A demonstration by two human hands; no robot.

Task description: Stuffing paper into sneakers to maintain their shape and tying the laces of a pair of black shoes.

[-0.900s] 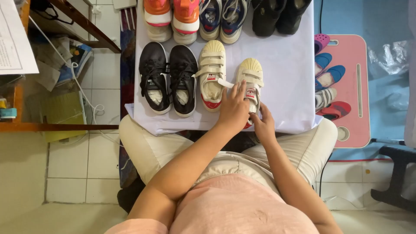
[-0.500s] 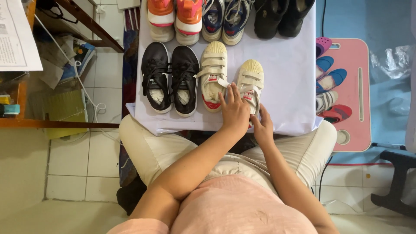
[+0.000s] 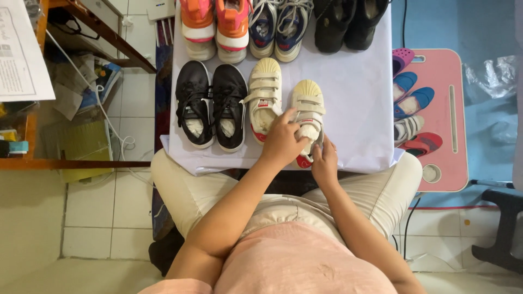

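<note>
A cream shoe with two straps and a red heel (image 3: 308, 103) lies on a white-covered board (image 3: 359, 114) across my lap. My left hand (image 3: 282, 140) lies over its opening, with the fingers curled on the lower strap and the white stuffing. My right hand (image 3: 325, 163) grips the heel end from the right side. Its partner shoe (image 3: 264, 95) lies just to the left, touching my left hand's thumb side.
A black sneaker pair (image 3: 211, 106) sits left of the cream pair. An orange pair (image 3: 215, 24), a blue-grey pair (image 3: 278, 27) and a black pair (image 3: 348, 22) line the far edge. A pink board with small children's shoes (image 3: 411, 109) is at right, a wooden desk (image 3: 76, 163) at left.
Both hands stay on the right cream shoe. My left hand has shifted slightly across its opening, and the view has drifted a little.
</note>
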